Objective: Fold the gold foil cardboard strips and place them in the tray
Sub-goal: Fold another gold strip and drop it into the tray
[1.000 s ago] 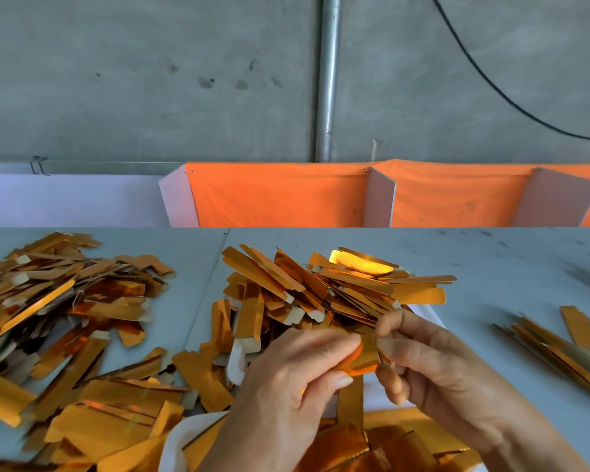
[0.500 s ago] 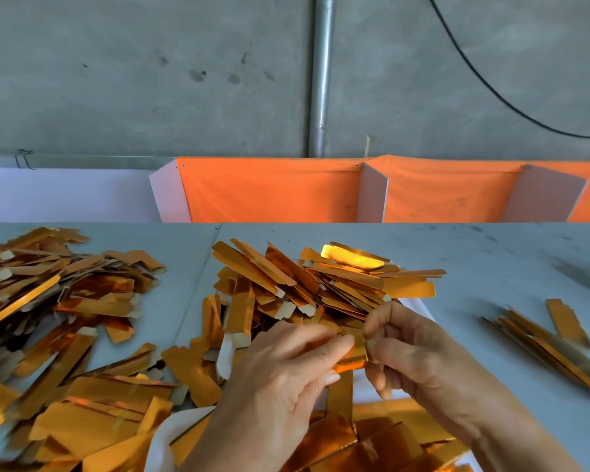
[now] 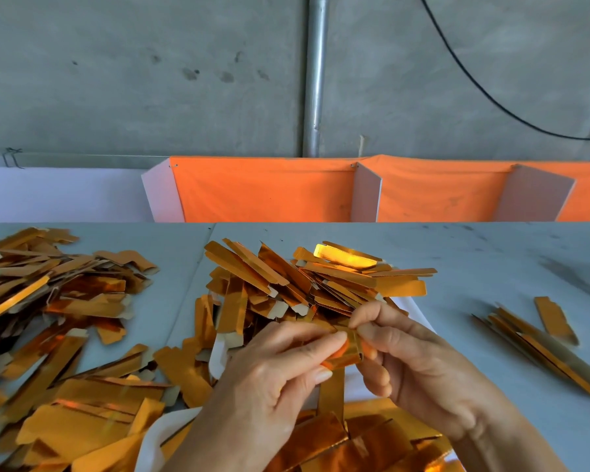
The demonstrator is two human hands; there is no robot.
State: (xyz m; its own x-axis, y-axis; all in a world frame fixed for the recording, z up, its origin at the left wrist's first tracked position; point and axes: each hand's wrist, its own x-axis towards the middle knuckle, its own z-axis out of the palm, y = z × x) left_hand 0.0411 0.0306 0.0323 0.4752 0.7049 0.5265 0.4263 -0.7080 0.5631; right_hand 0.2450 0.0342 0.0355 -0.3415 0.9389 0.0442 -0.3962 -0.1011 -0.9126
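Between the fingertips of both hands, a gold foil strip (image 3: pixel 346 349) pinched: left hand (image 3: pixel 273 376) curled on its near end, right hand (image 3: pixel 413 362) gripping the far end with thumb and forefinger. Beyond the fingers, a heap of strips (image 3: pixel 307 277) over a white tray (image 3: pixel 414 310). Left of them, loose strips (image 3: pixel 55 301) spread on the table (image 3: pixel 474 253).

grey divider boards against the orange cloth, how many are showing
3 grey divider boards: one at the orange cloth's left end, one mid, one right. More may lie beyond the frame's right edge.
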